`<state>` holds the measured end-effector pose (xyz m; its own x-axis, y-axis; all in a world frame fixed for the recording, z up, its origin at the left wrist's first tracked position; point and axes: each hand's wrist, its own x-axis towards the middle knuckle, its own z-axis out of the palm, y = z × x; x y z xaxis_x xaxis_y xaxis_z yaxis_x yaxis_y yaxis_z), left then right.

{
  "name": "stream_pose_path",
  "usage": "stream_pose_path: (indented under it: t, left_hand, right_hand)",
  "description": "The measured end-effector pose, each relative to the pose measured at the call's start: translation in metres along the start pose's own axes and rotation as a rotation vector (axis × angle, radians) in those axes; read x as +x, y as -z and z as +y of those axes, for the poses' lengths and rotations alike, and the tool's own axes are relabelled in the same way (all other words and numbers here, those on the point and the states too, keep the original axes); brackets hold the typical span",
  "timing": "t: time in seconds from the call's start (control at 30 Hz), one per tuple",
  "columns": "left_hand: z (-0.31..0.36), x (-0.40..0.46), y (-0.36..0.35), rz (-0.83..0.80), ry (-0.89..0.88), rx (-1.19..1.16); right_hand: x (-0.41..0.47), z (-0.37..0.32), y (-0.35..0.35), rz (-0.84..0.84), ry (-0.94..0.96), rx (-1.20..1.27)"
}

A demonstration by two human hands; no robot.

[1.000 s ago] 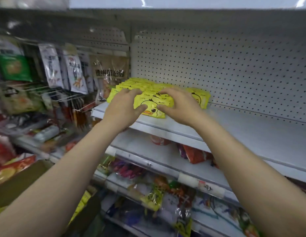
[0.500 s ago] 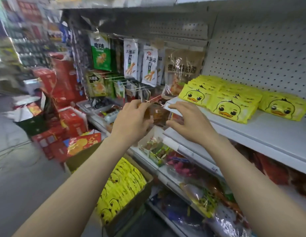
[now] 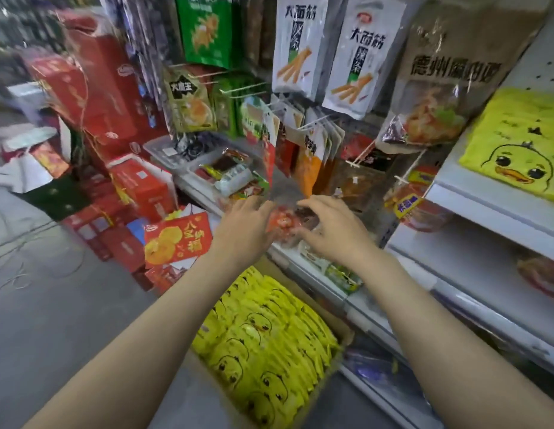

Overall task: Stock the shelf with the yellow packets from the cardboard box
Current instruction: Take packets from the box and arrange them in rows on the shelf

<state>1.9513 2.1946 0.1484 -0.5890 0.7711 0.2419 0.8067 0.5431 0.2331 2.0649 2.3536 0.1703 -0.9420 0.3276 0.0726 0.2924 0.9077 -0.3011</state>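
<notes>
Both hands empty at frame centre, left hand (image 3: 241, 230) and right hand (image 3: 334, 233) fingers loosely spread, yellow packets (image 3: 263, 345) in cardboard box (image 3: 347, 331) well below the fingertips, more on shelf (image 3: 473, 196) at right.

Packets (image 3: 263, 342) in box (image 3: 347, 331), below shelf (image 3: 486, 199)

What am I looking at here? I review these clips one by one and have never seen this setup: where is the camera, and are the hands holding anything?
There is no machine. A person wears one wide-angle camera on the head, looking forward and down, so both bare arms reach in from below. The left hand and right hand hover with loosely bent fingers in front of hanging snack bags; neither seems to hold anything, though blur makes this uncertain. Below them, a cardboard box is full of yellow packets with duck faces. More yellow packets already lie on the white shelf at right.
</notes>
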Motion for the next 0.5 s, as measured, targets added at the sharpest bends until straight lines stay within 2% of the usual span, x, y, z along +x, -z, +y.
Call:
stream_pose_path:
  t: [0.23, 0.5]
  left_hand:
    - [-0.059, 0.0, -0.09, -0.239, 0.066, -0.099]
    - [-0.105, -0.033, -0.193, -0.576, 0.225, -0.165]
  right_hand:
    - [0.035, 0.018, -0.095, -0.192, -0.115, 0.044]
    - [0.018, 0.059, -0.225, -0.542, -0.268, 0.104]
